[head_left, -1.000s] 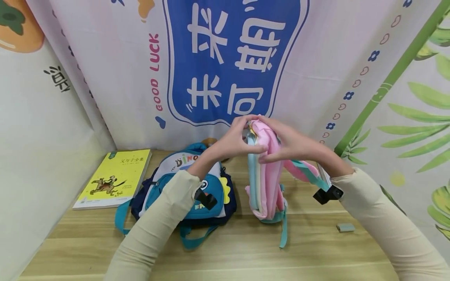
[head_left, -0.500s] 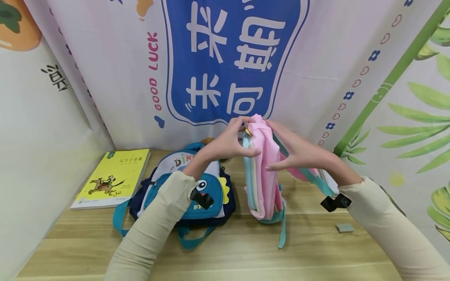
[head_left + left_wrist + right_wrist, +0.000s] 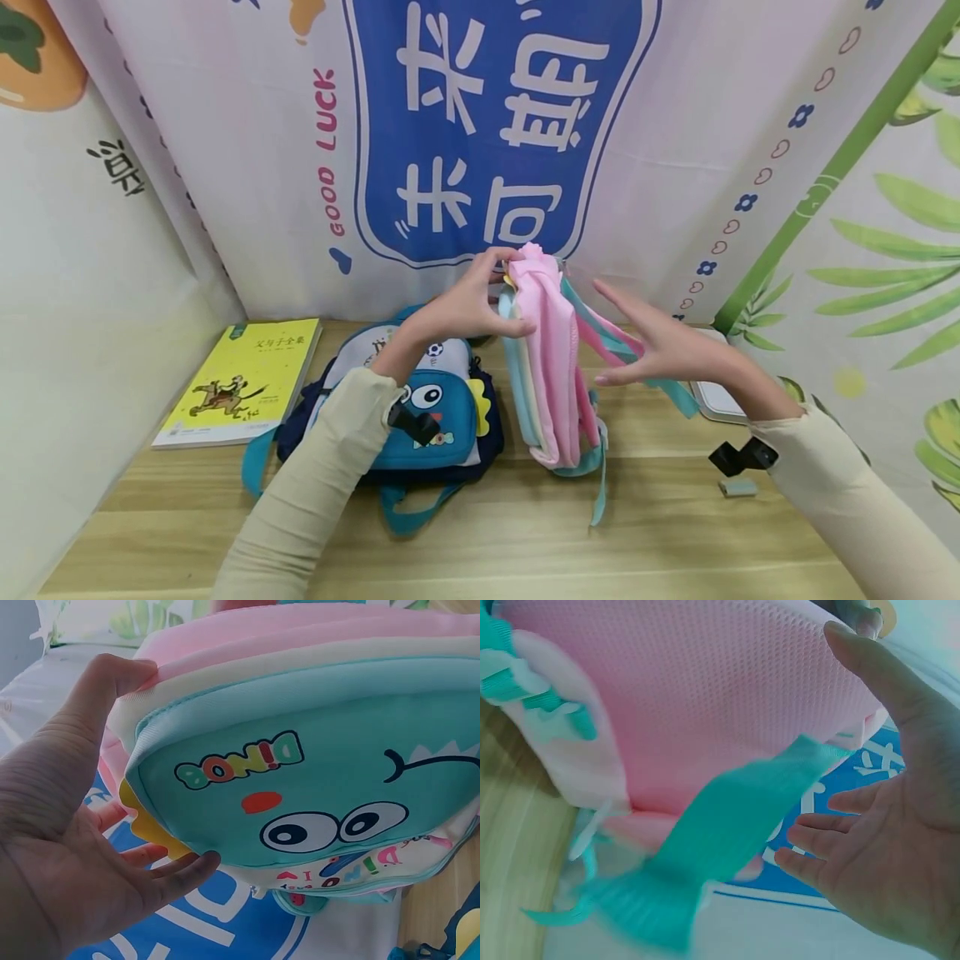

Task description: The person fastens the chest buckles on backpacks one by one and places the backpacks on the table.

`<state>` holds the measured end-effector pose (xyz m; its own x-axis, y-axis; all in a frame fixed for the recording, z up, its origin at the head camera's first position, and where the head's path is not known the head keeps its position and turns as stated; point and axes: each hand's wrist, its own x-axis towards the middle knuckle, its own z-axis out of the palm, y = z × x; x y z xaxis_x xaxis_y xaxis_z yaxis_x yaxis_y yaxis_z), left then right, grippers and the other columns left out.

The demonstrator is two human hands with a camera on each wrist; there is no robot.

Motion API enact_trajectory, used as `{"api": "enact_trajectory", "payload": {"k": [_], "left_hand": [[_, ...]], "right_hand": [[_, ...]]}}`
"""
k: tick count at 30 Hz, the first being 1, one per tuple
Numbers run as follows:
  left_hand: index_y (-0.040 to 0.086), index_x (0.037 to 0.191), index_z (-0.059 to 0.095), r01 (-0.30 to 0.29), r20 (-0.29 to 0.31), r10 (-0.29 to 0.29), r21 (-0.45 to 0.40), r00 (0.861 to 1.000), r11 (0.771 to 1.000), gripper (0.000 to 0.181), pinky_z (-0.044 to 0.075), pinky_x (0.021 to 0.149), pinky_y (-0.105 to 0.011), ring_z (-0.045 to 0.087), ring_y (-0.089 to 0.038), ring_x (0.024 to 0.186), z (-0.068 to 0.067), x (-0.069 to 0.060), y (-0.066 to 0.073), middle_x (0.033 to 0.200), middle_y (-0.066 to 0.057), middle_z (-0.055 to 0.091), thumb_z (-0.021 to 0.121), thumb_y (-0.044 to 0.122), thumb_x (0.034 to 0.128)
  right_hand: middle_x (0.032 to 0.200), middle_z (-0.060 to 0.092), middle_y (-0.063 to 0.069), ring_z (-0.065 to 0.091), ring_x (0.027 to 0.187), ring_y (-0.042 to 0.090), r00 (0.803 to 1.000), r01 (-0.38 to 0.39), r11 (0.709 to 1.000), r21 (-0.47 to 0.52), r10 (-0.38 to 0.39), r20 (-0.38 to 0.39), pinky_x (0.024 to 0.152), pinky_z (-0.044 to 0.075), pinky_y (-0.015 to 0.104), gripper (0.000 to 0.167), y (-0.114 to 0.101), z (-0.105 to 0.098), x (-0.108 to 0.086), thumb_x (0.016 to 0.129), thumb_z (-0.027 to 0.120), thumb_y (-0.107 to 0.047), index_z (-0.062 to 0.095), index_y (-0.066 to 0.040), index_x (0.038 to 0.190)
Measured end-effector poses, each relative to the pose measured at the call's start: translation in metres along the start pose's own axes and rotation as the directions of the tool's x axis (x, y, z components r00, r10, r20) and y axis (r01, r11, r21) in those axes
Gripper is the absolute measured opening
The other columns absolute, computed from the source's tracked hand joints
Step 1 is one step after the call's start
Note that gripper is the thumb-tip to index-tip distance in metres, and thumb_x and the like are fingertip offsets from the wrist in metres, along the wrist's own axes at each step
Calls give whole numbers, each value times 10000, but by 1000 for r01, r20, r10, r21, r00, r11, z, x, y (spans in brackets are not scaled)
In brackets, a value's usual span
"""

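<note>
A pink child's backpack [image 3: 551, 358] stands on its narrow edge on the wooden table, leaning slightly left. My left hand [image 3: 468, 304] grips its upper side, thumb on the pink edge and fingers round the yellow spikes. The left wrist view shows its mint front pocket [image 3: 315, 772] with cartoon eyes, upside down. My right hand [image 3: 667, 342] is apart from the bag on the right, fingers spread and holding nothing. In the right wrist view, a teal strap [image 3: 727, 817] hangs blurred in front of the pink mesh back [image 3: 705, 697], near that hand.
A blue dinosaur backpack [image 3: 427, 417] lies to the left, its straps on the table [image 3: 555, 558]. Beyond it is a yellow book [image 3: 243, 379]. On the right are a white flat object [image 3: 717, 400], partly hidden, and a small grey block [image 3: 738, 487]. A printed cloth [image 3: 262, 208] hangs behind.
My right hand has let go of the pink backpack and moved right, fingers spreading. The left hand has kept its grip and shifted left, tipping the bag's top that way.
</note>
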<state>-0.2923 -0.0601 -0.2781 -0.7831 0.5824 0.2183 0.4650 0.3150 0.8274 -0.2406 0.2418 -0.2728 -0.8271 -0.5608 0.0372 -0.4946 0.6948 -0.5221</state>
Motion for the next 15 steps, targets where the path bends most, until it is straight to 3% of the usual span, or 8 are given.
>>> {"api": "enact_trajectory", "payload": {"k": [9,15], "left_hand": [[153,1527,225,10,2,-10,-34,1000,999,965,495,1074,-505,326,-406,1471,-4,-5,-6,1582,-134,198,849,236,795],[169,1520,230,9,-1,-10,-55,1000,998,956,494,1077,-498,344,-383,1469,-9,-8,-9,1572,-102,217,855,223,799]], "right_hand": [[1716,97,143,160,1557,429,1000,-9,1000,-2,9,13,1181,228,690,1211,19,10,-15,799,865,-416,46,-146,1651],[1705,107,193,176,1538,475,999,19,998,57,-21,27,1173,245,684,1181,28,22,-21,813,861,-375,73,-82,1642]]}}
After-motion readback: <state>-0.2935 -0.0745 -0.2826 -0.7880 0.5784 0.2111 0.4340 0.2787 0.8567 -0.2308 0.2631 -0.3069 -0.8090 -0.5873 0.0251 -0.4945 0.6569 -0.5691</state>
